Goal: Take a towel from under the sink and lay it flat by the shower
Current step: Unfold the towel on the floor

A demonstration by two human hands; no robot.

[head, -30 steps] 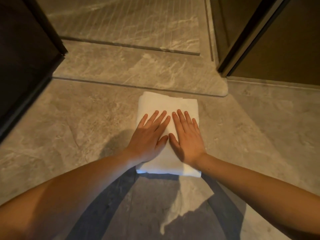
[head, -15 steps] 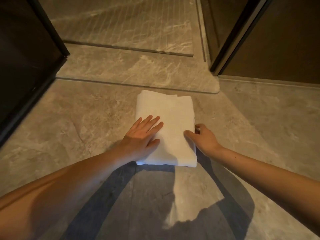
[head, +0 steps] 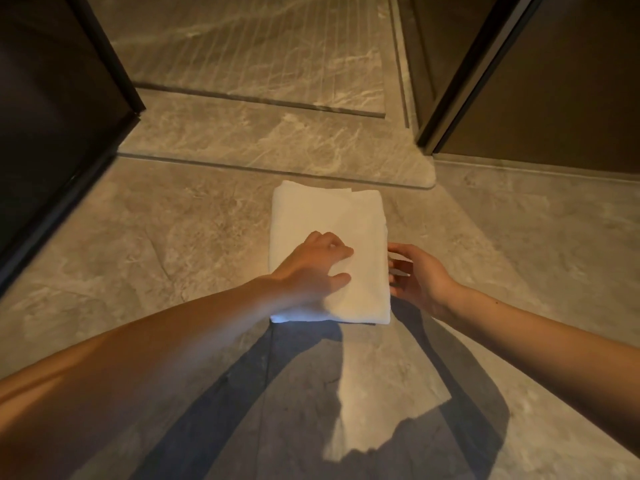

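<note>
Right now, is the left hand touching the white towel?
Touching. The head view shows the left hand pressed on top of the folded towel, fingers curled into the cloth.

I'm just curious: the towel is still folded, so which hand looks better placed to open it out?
Probably the right hand: its fingers curl at the folded towel's right edge, ready to lift a layer. The left hand rests on top, seemingly pinning it.

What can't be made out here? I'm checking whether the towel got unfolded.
- Head view: towel near-left corner, covered by the left hand.
- Right hand fingertips at the towel's right edge: motion blur hides whether they grip a layer.
- Number of folded layers: not visible from above.
- Sink: outside the frame.
</note>
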